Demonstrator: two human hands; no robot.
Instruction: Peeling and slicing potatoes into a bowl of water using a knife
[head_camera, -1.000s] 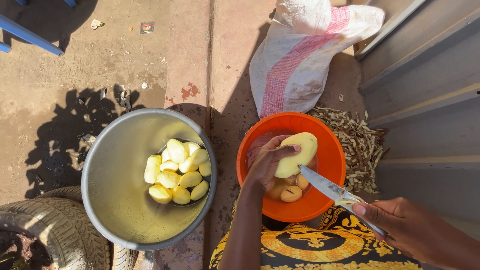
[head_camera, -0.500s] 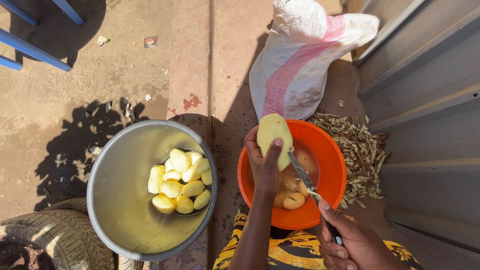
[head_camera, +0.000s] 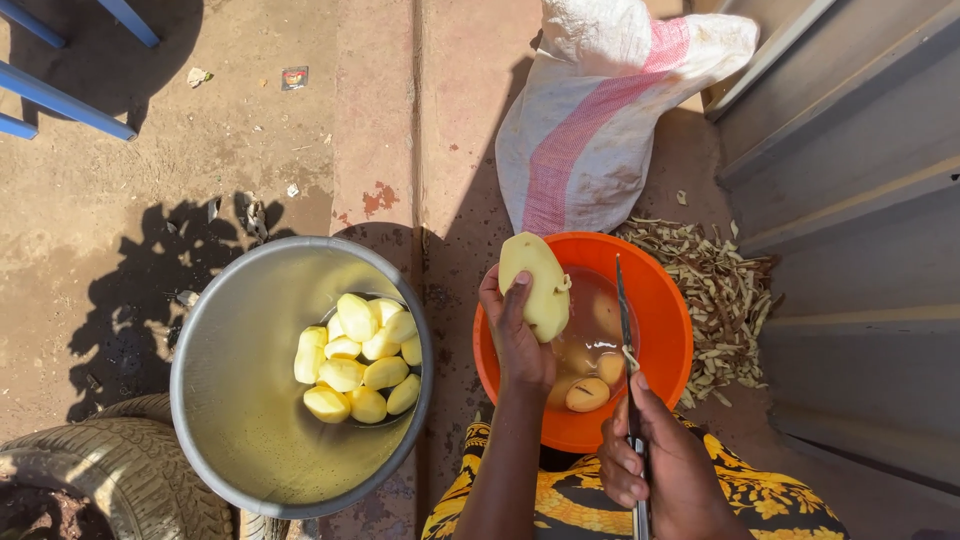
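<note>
The peeled potato (head_camera: 535, 285) has been raised toward 12 o'clock, gripped by the left hand (head_camera: 515, 335) (wet, likely slippery); the knife (head_camera: 628, 370) is clasped in the right hand (head_camera: 660, 460).

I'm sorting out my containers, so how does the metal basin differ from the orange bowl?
The metal basin is grey and larger; the orange bowl is bright plastic and smaller. The basin holds a pile of peeled potatoes, apparently dry; the bowl holds water with a few potatoes in it. Both are round and sit on the ground.
</note>
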